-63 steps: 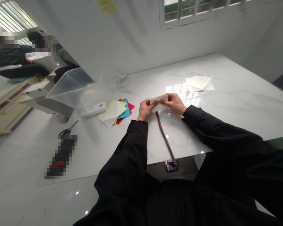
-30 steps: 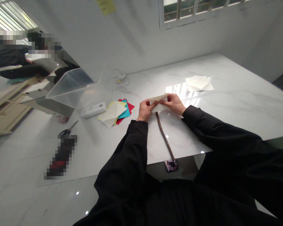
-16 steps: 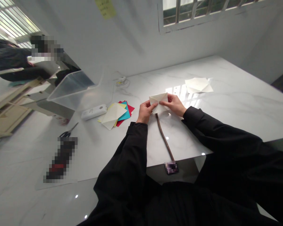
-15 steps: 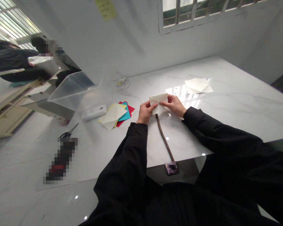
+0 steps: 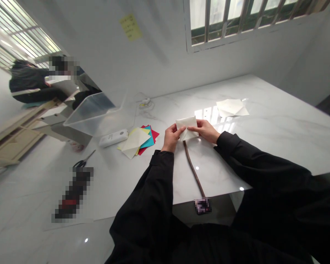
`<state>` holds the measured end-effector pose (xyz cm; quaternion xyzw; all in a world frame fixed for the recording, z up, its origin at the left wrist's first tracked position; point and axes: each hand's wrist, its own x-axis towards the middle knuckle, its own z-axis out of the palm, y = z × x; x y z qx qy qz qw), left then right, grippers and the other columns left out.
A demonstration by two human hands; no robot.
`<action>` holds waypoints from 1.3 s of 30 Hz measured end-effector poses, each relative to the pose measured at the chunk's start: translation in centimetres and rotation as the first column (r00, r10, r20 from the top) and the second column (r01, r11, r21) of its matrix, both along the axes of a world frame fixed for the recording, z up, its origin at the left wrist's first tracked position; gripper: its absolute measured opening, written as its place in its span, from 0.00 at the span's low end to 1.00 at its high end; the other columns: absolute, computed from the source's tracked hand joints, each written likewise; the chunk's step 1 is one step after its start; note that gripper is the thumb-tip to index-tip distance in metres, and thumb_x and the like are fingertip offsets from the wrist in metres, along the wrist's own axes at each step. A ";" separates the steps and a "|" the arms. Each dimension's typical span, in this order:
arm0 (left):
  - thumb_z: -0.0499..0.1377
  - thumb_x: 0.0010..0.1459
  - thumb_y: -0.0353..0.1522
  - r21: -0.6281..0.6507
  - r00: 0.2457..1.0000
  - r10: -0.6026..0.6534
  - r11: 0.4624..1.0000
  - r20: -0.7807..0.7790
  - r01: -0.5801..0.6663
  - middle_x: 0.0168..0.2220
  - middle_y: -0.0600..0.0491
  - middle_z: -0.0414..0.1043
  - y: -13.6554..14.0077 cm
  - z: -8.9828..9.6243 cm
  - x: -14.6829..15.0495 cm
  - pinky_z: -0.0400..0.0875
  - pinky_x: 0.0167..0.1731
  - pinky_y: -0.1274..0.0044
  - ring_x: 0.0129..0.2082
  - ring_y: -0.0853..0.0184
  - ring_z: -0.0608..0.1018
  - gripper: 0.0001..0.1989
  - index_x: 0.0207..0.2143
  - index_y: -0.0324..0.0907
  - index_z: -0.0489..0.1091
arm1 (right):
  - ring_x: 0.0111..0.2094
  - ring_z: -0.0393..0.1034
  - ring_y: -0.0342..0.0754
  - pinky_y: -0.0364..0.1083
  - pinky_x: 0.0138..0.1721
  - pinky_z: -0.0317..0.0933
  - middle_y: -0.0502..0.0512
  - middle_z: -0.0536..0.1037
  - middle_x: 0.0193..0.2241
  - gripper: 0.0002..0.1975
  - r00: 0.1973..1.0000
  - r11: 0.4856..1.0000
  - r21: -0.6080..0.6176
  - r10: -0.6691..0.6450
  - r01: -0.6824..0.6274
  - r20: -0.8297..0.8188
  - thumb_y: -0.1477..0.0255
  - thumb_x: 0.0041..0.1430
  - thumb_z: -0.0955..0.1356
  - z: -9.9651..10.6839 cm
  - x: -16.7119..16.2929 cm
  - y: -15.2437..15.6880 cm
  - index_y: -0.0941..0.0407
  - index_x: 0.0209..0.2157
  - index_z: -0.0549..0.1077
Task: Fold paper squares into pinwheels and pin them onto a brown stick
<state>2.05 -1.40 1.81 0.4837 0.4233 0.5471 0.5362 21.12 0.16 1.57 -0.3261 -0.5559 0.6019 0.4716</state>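
A small folded piece of cream paper [image 5: 187,123] is held up over the table between my two hands. My left hand [image 5: 171,138] pinches its left edge, thumb on the near face. On the other side my right hand [image 5: 206,129] grips the right edge, its thumb lying across the paper close to the left thumb. The fingers behind the sheet are hidden. Below the paper a thin brown strap [image 5: 194,170] runs down over the table's front edge to a pixelated purplish item [image 5: 202,206].
Left of my hands lie coloured paper sheets [image 5: 136,141], a white device [image 5: 114,138], scissors [image 5: 84,160] and a pixelated dark object [image 5: 74,194]. A clear plastic bin [image 5: 92,113] stands behind. Another creased cream sheet [image 5: 232,107] lies back right. Two people [image 5: 30,82] sit far left.
The whole view has shifted, so everything sits slightly lower and further right. Both hands keep hold of the paper, and its upper part looks flatter, with the earlier diagonal creases less visible.
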 end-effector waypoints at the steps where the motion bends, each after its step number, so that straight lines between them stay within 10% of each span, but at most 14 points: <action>1: 0.75 0.48 0.48 -0.008 1.000 0.021 1.000 -0.013 -0.021 0.38 0.49 0.83 0.0 0.3 -0.2 0.75 0.36 0.74 0.34 0.64 0.82 0.26 0.42 0.40 0.79 | 0.43 0.81 0.53 0.52 0.47 0.76 0.59 0.86 0.45 0.26 1.000 0.999 -0.033 0.002 -0.002 -0.011 0.57 0.49 0.82 0.1 0.2 0.0 0.56 0.46 0.83; 8: 0.71 0.53 0.48 0.157 0.838 0.412 0.911 -0.357 -0.381 0.29 0.53 0.77 0.0 0.9 -1.5 0.67 0.31 0.78 0.28 0.67 0.76 0.17 0.31 0.44 0.76 | 0.43 0.81 0.51 0.49 0.45 0.78 0.57 0.86 0.43 0.22 0.976 0.971 -0.228 -0.120 0.076 -0.182 0.60 0.47 0.83 0.6 3.4 2.4 0.54 0.42 0.81; 18: 0.70 0.50 0.30 0.266 0.567 0.308 0.951 -0.764 -0.158 0.35 0.50 0.80 -1.4 0.7 0.7 0.67 0.47 0.68 0.40 0.53 0.80 0.17 0.44 0.50 0.82 | 0.40 0.82 0.52 0.50 0.45 0.79 0.55 0.85 0.37 0.22 0.976 0.973 -0.222 0.009 -0.059 -0.219 0.60 0.46 0.84 0.8 3.2 2.2 0.54 0.38 0.78; 21: 0.70 0.49 0.29 0.229 0.621 0.315 0.949 -0.717 -0.218 0.34 0.51 0.80 -1.0 0.9 0.0 0.69 0.47 0.67 0.37 0.56 0.79 0.17 0.43 0.49 0.82 | 0.38 0.82 0.52 0.50 0.42 0.78 0.56 0.85 0.37 0.21 0.984 0.969 -0.218 0.086 -0.119 -0.157 0.60 0.46 0.84 0.8 3.2 1.8 0.55 0.38 0.80; 27: 0.73 0.46 0.37 -0.120 0.976 0.107 0.984 -0.191 -0.132 0.33 0.52 0.79 -0.2 1.0 -1.0 0.72 0.38 0.73 0.31 0.67 0.78 0.23 0.46 0.41 0.82 | 0.40 0.80 0.52 0.50 0.43 0.74 0.57 0.86 0.40 0.23 0.987 0.982 -0.097 0.160 -0.159 0.002 0.59 0.45 0.83 0.9 3.6 1.8 0.56 0.41 0.83; 32: 0.78 0.43 0.37 -0.188 0.999 -0.030 0.981 0.039 0.037 0.33 0.52 0.79 -0.6 2.0 -1.1 0.72 0.35 0.77 0.29 0.73 0.74 0.26 0.46 0.41 0.82 | 0.30 0.72 0.47 0.49 0.37 0.69 0.51 0.80 0.28 0.18 0.971 0.977 0.191 0.054 -0.100 0.232 0.57 0.49 0.81 1.5 3.5 1.7 0.56 0.33 0.82; 39: 0.80 0.42 0.36 -0.187 0.967 -0.233 0.950 0.102 0.249 0.39 0.50 0.82 -1.5 3.0 -0.6 0.72 0.36 0.76 0.31 0.72 0.77 0.29 0.48 0.42 0.80 | 0.44 0.78 0.56 0.56 0.51 0.70 0.57 0.84 0.38 0.19 0.972 0.918 0.388 -0.009 -0.085 0.234 0.51 0.54 0.79 2.9 3.4 0.8 0.52 0.34 0.84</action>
